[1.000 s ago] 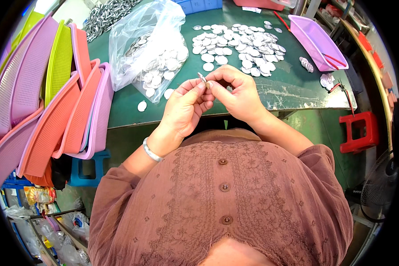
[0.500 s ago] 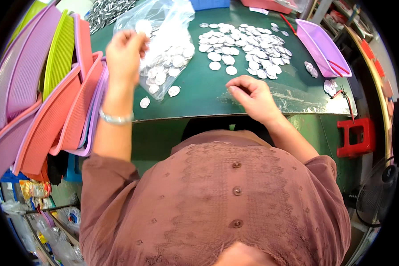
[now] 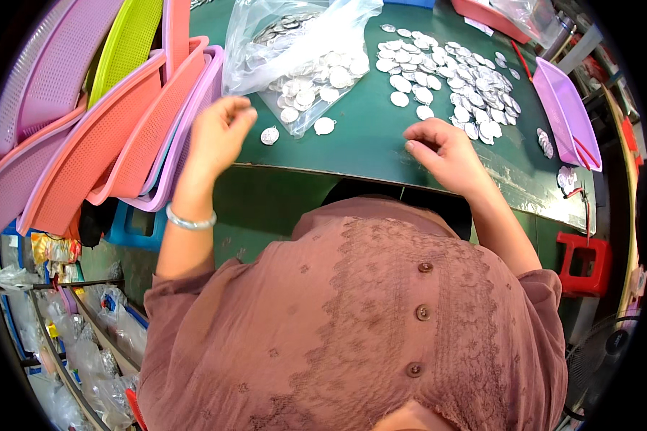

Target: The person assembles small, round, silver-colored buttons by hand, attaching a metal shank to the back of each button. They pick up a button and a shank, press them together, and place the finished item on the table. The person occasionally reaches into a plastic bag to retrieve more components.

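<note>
My left hand (image 3: 221, 138) hovers by the table's near edge, left of a clear plastic bag (image 3: 248, 61) of round silvery metal pendants (image 3: 341, 75). Its fingers bend loosely, the thumb stands apart, and nothing shows in them. Two loose pendants lie below the bag: one pendant (image 3: 269, 135) is close to my left hand, another pendant (image 3: 324, 126) farther right. My right hand (image 3: 444, 152) is at the table's front, fingers loosely curled with a gap to the thumb, seemingly without anything. Just beyond it spreads a pile of flat silvery pendants (image 3: 482, 93).
Stacked plastic baskets (image 3: 97, 144) crowd the left side. On the green table (image 3: 366, 154), a purple tray (image 3: 564, 115) stands at the right, with small piles of pendants and red-handled pliers (image 3: 586, 201) nearby. A red stool (image 3: 584, 266) and a fan (image 3: 611, 359) are at the lower right.
My left hand has drawn back from over the bag toward the table's near edge. The whole view has turned, shifting the table's things rightward. My right hand keeps nearly the same pose.
</note>
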`<action>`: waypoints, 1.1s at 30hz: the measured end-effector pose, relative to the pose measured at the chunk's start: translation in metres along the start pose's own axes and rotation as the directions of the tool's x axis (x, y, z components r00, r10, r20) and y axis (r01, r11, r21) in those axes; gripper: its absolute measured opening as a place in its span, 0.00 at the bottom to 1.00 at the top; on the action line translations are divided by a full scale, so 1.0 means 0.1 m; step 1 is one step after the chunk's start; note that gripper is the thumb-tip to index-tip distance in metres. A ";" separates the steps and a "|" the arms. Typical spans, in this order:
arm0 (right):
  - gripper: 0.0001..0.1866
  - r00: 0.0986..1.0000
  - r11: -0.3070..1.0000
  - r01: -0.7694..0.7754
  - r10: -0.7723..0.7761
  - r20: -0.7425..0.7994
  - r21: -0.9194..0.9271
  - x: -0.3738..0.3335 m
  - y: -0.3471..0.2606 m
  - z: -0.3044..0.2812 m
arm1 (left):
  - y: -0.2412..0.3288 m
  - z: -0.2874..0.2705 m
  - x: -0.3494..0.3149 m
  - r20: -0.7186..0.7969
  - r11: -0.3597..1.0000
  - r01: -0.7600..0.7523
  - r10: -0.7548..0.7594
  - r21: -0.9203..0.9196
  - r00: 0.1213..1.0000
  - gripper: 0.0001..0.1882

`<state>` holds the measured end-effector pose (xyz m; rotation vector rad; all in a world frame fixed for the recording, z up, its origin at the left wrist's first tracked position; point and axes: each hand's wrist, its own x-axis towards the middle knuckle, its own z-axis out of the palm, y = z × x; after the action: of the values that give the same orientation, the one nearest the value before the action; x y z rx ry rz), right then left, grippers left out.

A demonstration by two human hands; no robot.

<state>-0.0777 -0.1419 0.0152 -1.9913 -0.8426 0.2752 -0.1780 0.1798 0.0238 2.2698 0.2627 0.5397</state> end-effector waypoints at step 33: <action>0.11 0.987 0.766 0.128 -0.162 0.004 -0.630 1.48 0.81 -0.99 | 0.69 0.83 0.25 0.255 0.901 -0.434 0.419 0.004 0.872 0.10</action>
<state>0.1178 -0.1384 0.0227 -2.5156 -1.1570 -0.1844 -0.1158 0.0877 0.0314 2.4354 -0.3658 0.4634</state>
